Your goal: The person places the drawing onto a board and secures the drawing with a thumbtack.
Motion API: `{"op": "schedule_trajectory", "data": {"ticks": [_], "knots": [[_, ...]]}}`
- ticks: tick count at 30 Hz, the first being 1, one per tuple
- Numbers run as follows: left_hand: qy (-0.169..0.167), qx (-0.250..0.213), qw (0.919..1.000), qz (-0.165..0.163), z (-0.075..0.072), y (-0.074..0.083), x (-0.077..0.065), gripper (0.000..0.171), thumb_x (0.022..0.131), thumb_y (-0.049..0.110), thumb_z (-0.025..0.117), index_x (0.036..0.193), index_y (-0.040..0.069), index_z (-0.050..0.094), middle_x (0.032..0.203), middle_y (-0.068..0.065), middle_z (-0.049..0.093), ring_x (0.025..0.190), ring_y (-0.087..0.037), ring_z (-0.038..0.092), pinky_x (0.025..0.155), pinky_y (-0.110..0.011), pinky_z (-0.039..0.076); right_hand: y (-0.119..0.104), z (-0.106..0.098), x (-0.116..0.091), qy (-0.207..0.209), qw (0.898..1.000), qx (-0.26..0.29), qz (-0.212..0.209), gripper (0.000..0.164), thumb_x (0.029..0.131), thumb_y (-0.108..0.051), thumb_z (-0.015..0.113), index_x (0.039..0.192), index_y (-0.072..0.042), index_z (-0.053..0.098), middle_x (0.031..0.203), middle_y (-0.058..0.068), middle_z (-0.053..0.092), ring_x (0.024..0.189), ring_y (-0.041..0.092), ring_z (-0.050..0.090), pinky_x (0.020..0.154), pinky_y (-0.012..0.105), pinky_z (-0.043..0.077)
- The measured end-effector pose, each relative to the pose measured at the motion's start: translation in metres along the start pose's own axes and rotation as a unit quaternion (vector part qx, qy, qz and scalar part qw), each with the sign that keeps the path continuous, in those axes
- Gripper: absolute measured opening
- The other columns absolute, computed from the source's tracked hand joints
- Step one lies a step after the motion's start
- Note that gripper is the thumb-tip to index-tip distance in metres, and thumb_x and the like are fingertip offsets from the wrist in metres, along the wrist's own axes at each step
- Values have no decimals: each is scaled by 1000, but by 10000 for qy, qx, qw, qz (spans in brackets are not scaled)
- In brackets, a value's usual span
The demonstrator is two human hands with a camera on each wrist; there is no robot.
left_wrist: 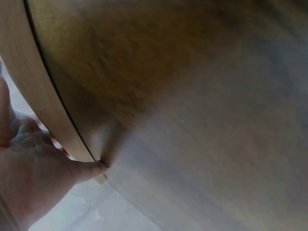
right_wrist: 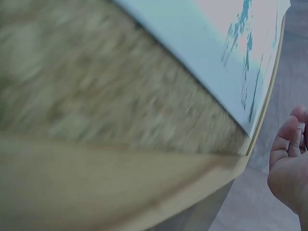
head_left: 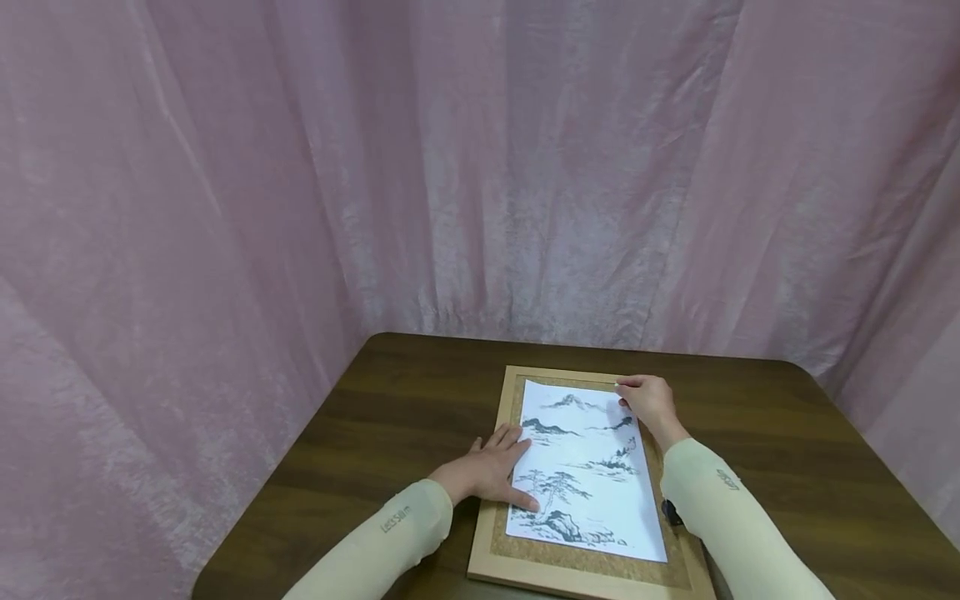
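Observation:
A sheet of white paper (head_left: 600, 504) printed with an ink landscape of mountains and pines lies on a wood-framed corkboard (head_left: 585, 568). My left hand (head_left: 491, 471) rests flat with fingers spread across the board's left side, its thumb and fingertips on the paper's left edge. At the paper's top right corner, my right hand (head_left: 648, 400) pinches a small white thing (head_left: 617, 386) between thumb and forefinger; I cannot tell whether it is a pushpin or the corner itself. The right wrist view shows the cork (right_wrist: 72, 86) and paper up close, with the curled right fingers beyond.
The board lies on a dark brown wooden table (head_left: 405, 400), its near end toward me. Pink curtains (head_left: 480, 167) hang behind and beside the table. Both forearms wear pale sleeves, and a small black object (head_left: 671, 512) shows under the right cuff.

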State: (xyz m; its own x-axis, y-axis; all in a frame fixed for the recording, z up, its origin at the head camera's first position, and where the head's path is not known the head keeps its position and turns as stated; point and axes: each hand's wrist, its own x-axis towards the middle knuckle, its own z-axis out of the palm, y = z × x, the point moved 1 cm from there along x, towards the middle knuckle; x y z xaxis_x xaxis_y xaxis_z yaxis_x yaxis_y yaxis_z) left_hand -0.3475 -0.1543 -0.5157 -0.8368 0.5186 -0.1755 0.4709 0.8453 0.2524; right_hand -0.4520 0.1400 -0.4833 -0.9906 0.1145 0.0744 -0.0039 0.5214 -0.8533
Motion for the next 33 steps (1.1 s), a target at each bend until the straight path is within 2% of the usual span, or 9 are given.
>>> {"op": "schedule_trajectory", "data": {"ticks": [6,14,19,28,33], "knots": [[41,-29,9999,129,2,0,0,111,61,84,44,147,24,7,151,-1,-8,136,-22,-12,100,-61,8,-3,10,6,-194,9995,-247,-81,25,88,-20,58,105,-3,66,95,13,65,73,19,63,59,26,46],[83,-18,9998,184,5,7,0,111,61,84,44,147,24,7,151,-1,-7,136,-22,-12,100,-62,9,4,22,12,-590,9972,-455,-54,20,89,-20,59,100,-6,67,83,7,64,68,16,57,58,28,44],[90,-23,9998,192,7,11,0,110,62,83,44,147,25,6,151,-1,-6,136,-22,-11,100,-62,9,6,27,13,-628,9959,-654,-57,19,88,-22,60,97,-7,67,74,6,63,66,16,54,59,30,42],[73,-69,9998,192,8,14,-1,108,62,83,44,147,27,6,152,0,-5,136,-21,-11,99,-62,10,5,28,10,-578,9917,-1142,69,18,86,-24,62,95,-10,70,80,2,63,71,17,52,59,30,41],[79,-17,9998,162,6,12,-1,108,62,83,44,147,27,6,152,0,-5,136,-21,-11,100,-62,10,1,31,12,-616,9912,-1167,105,19,86,-22,63,96,-7,70,89,5,64,75,19,52,61,31,41]]}}
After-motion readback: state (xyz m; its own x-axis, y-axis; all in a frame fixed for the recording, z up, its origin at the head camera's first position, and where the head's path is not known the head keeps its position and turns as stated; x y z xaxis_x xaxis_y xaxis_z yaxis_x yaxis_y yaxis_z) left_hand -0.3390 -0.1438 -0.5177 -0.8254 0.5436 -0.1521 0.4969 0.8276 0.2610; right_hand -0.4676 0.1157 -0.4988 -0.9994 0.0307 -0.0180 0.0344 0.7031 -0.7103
